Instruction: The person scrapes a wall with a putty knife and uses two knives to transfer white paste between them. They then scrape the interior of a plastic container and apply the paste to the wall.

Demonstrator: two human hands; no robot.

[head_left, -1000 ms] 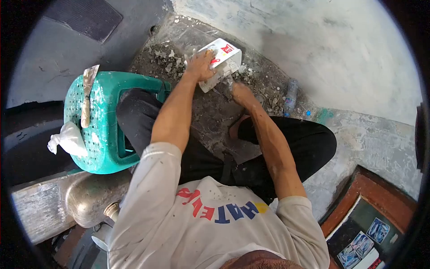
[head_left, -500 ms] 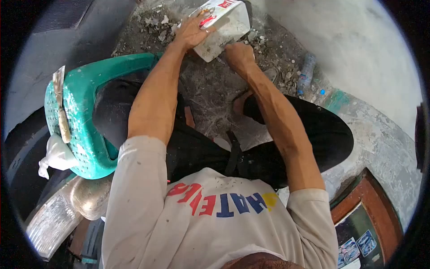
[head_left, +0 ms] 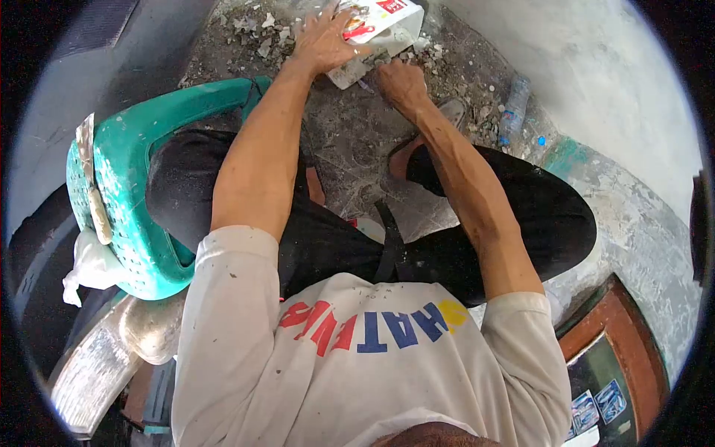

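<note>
A white plastic container (head_left: 383, 21) with red printing lies tipped on its side at the top of the view, its open mouth towards me. My left hand (head_left: 325, 46) holds it at its left side, fingers spread and thumb along its edge. Close to the container's lower rim, my right hand (head_left: 403, 85) is closed in a fist. A thin edge shows beside its knuckles, but what it grips is mostly hidden. Broken chips and rubble (head_left: 477, 97) lie on the dark floor around the container.
A green plastic stool (head_left: 138, 141) stands at the left, bearing a scraper (head_left: 93, 179) and a white plastic bag (head_left: 93, 268). A plastic bottle (head_left: 514, 110) and blue cap (head_left: 541, 141) lie by the wall at right. A wooden frame (head_left: 633, 343) is at lower right.
The container has tipped further and sits higher in view, showing less of its inside. My left hand has moved up with it, fingers more spread. My right fist has shifted slightly upward.
</note>
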